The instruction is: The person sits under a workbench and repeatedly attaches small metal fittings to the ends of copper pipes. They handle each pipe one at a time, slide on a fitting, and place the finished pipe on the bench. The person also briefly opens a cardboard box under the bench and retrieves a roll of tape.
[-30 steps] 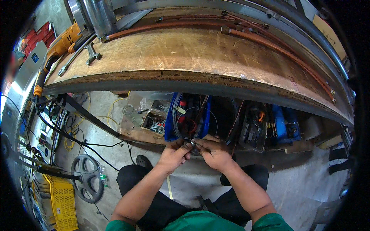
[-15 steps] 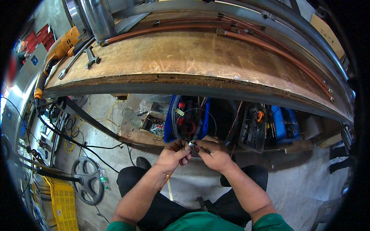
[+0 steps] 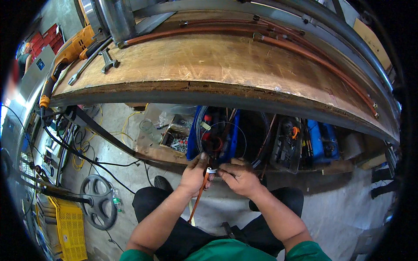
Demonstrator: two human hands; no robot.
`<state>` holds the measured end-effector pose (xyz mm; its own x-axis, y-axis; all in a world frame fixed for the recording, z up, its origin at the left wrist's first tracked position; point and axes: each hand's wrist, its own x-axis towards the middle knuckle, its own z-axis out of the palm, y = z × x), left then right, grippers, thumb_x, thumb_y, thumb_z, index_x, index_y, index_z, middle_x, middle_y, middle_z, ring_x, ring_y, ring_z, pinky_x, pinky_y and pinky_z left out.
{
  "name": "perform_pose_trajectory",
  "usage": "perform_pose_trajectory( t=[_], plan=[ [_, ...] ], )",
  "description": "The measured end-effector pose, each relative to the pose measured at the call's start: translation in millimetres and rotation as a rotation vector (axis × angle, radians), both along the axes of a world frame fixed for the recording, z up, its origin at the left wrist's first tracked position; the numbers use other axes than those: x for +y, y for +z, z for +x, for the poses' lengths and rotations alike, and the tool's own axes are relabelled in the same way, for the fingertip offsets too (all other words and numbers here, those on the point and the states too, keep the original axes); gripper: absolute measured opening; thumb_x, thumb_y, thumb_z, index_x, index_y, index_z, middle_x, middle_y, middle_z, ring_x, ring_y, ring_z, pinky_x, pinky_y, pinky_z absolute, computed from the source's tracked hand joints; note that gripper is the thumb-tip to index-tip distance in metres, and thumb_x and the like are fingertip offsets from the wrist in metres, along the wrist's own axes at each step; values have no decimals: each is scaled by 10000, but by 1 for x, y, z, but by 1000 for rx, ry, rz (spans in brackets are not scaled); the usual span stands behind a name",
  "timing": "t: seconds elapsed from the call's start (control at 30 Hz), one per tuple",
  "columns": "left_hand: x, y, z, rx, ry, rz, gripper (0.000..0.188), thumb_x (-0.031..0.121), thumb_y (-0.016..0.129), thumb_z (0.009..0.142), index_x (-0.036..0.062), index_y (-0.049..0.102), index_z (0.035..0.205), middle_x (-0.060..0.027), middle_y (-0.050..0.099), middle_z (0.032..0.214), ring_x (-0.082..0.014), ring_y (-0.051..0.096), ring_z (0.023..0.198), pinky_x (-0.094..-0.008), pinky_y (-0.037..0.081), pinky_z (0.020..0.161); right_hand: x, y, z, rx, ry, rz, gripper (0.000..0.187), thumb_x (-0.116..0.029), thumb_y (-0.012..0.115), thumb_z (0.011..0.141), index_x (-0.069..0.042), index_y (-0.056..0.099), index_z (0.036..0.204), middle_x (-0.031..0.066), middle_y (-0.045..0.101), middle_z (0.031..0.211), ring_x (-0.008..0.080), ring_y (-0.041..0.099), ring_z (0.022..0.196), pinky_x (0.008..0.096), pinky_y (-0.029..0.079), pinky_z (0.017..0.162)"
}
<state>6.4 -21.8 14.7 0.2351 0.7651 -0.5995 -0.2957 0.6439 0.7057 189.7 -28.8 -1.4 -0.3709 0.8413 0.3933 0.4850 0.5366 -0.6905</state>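
My left hand (image 3: 194, 178) is closed around the upper end of a thin orange-brown hose (image 3: 199, 199). The hose slants down between my knees. At its top sits a small white strip (image 3: 211, 171), which looks like tape or a tag. My right hand (image 3: 240, 177) has its thumb and fingers pinched at the strip's right end. Some fingertips of both hands are dark and partly hidden. Similar orange-brown hoses (image 3: 191, 30) with metal end fittings lie along the back of the wooden bench (image 3: 174, 61).
An open-end wrench (image 3: 108, 61) and an orange power tool (image 3: 72, 48) lie at the bench's left. On the lower shelf stand a blue bin (image 3: 190, 145) with coiled wire, a box of screws (image 3: 177, 142) and a clear tool tub (image 3: 285, 148). A yellow crate (image 3: 72, 230) and handwheel (image 3: 99, 202) are lower left.
The hose has swung into view beneath my left hand, its end turned toward me. The white strip now shows stretched between both hands. My right hand has shifted slightly lower.
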Motion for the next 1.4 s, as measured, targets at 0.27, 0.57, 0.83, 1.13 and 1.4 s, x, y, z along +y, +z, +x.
perform_pose_trajectory(
  t=[0.27,0.57,0.83,1.13,1.4],
  plan=[
    [-3,-28,-10,-311,-98,368,207,227,676,874,100,530,946,-43,569,718,-133,536,554,-256,418,478,3,0,2,34,-59,-2,209,-117,666,787,-38,687,979,129,636,835,292,605,760,370,462,686],
    [4,-35,-6,-141,-72,262,130,183,618,929,67,573,970,-53,610,777,-109,558,610,-232,417,506,5,1,11,-93,-87,-51,275,-143,686,796,-70,685,1062,123,650,871,303,616,793,371,475,705],
    [-1,-16,-10,-375,-159,267,199,158,673,886,87,540,1016,-15,546,801,-79,464,577,-201,320,454,5,8,8,-113,-82,93,383,-192,755,755,-167,678,1130,77,641,878,270,608,769,358,479,710],
    [0,-23,-7,-298,-111,269,204,192,695,873,101,547,979,-8,543,779,-66,458,548,-186,303,427,6,6,7,-171,-68,218,392,-181,755,722,-148,688,1106,61,606,802,251,585,711,356,460,653],
    [0,-22,-9,-409,-81,179,162,177,662,894,111,548,988,-16,555,756,-78,457,530,-203,306,427,6,3,8,-173,-55,217,362,-144,740,719,-115,698,1077,48,606,779,238,574,699,352,433,664]
  ],
)
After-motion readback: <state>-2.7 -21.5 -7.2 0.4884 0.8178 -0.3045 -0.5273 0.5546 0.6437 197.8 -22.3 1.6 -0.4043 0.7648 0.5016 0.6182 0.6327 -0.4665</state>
